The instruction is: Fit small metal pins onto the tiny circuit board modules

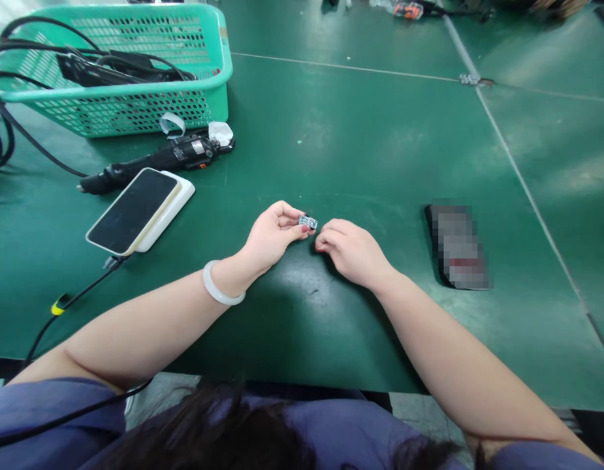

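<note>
The left hand [270, 236] pinches a small metal part [307, 222] just above the bench [360, 150], fingers clamped on it, while the right hand [353, 251], curled and empty, rests beside it, seemingly mid-inspection.

Worktop [370, 150]: matt green mat, slightly scuffed. Basket [213, 72]: perforated teal plastic. Phone [132, 210]: glossy glass screen. Tool [155, 160]: black matt plastic. Bangle [218, 290]: smooth, pale, polished. Part [307, 222] in left hand [270, 235]: small, shiny metal-looking.

Green table [380, 150] bears basket [135, 98], phone [132, 210], rotary tool [159, 160].
</note>
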`<action>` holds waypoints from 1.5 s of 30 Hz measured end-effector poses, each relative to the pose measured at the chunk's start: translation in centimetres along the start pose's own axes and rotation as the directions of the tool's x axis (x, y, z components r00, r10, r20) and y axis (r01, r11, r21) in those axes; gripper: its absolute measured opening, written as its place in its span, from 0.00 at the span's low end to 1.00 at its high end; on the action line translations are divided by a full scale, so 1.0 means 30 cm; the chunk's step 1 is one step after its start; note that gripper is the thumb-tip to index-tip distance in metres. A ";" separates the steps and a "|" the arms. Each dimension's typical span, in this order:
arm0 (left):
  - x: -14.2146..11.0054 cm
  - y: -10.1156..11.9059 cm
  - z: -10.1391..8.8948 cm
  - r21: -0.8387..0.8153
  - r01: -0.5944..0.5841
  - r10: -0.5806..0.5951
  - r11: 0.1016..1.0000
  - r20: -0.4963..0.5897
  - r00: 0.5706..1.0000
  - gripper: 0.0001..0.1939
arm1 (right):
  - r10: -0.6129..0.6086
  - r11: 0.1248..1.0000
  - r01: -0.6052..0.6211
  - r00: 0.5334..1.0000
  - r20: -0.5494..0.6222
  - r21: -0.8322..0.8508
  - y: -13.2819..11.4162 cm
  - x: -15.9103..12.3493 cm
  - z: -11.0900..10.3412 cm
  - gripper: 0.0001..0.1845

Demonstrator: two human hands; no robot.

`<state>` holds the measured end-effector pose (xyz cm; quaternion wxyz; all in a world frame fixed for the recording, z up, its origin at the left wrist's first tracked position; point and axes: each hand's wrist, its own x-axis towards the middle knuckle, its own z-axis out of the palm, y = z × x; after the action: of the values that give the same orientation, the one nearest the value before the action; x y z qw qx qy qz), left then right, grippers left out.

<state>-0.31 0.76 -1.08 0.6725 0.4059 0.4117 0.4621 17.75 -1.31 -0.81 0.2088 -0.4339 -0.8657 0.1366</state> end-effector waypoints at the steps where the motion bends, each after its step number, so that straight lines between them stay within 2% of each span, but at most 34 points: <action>1: -0.002 0.003 0.002 -0.005 0.016 -0.016 1.000 0.029 0.999 0.16 | 0.018 0.997 -0.012 0.997 -0.079 0.078 -0.002 -0.002 -0.009 0.12; 3: -0.008 0.008 0.006 -0.011 0.056 -0.054 0.998 0.108 0.993 0.17 | 0.075 0.980 -0.032 0.973 -0.217 0.196 -0.010 -0.005 -0.026 0.11; 5: -0.015 0.013 0.010 -0.015 0.097 -0.093 0.995 0.191 0.977 0.17 | 0.121 0.967 -0.051 0.953 -0.277 0.248 -0.018 -0.006 -0.036 0.12; 10: -0.027 0.019 0.012 -0.012 0.171 -0.158 0.985 0.311 0.937 0.16 | 0.106 0.959 -0.029 0.959 -0.264 0.280 -0.023 -0.006 -0.034 0.13; 15: -0.028 0.018 0.008 -0.005 0.188 -0.175 0.982 0.346 0.922 0.15 | 0.081 0.959 -0.010 0.968 -0.237 0.284 -0.017 -0.006 -0.034 0.13; 18: -0.028 0.018 0.008 -0.009 0.199 -0.183 0.980 0.349 0.919 0.16 | 0.090 0.951 -0.005 0.961 -0.260 0.308 -0.015 -0.007 -0.035 0.14; 21: -0.025 0.017 0.007 -0.026 0.202 -0.182 0.979 0.331 0.926 0.17 | 0.124 0.944 -0.017 0.943 -0.309 0.329 -0.008 -0.011 -0.043 0.12; 23: -0.020 0.015 0.006 -0.050 0.196 -0.174 0.979 0.280 0.944 0.17 | 0.183 0.945 -0.083 0.936 -0.302 0.315 0.001 -0.014 -0.054 0.11; 25: -0.014 0.012 0.004 -0.086 0.181 -0.161 0.980 0.198 0.967 0.16 | 0.243 0.946 -0.186 0.949 -0.199 0.266 0.010 -0.018 -0.065 0.07; 27: -0.008 0.010 0.003 -0.116 0.161 -0.148 0.980 0.113 0.983 0.14 | 0.280 0.947 -0.270 0.959 -0.038 0.177 0.016 -0.022 -0.070 0.03; 29: -0.004 0.007 0.003 -0.124 0.139 -0.133 0.982 0.057 0.990 0.14 | 0.308 0.946 -0.315 0.947 0.090 0.076 0.015 -0.024 -0.068 0.05; 31: -0.004 0.005 0.004 -0.119 0.122 -0.119 0.985 0.034 0.992 0.13 | 0.323 0.945 -0.328 0.936 0.142 0.008 0.008 -0.022 -0.059 0.02; 36: -0.007 0.004 0.008 -0.074 0.091 -0.090 0.993 0.018 0.996 0.13 | 0.294 0.955 -0.284 0.947 0.128 -0.092 -0.002 -0.006 -0.034 0.10; 39: -0.008 0.009 0.010 -0.058 0.093 -0.093 0.994 0.005 0.996 0.13 | 0.310 0.948 -0.297 0.943 0.119 -0.119 0.004 -0.001 -0.029 0.12; 45: -0.008 0.011 0.011 -0.058 0.087 -0.087 0.995 0.014 0.996 0.13 | 0.393 0.918 -0.393 0.920 0.012 0.056 0.004 -0.008 -0.035 0.12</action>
<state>-0.17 0.54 -0.62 0.7059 0.3704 0.4115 0.4419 18.46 -1.37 0.00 0.1895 -0.5925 -0.7569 0.2004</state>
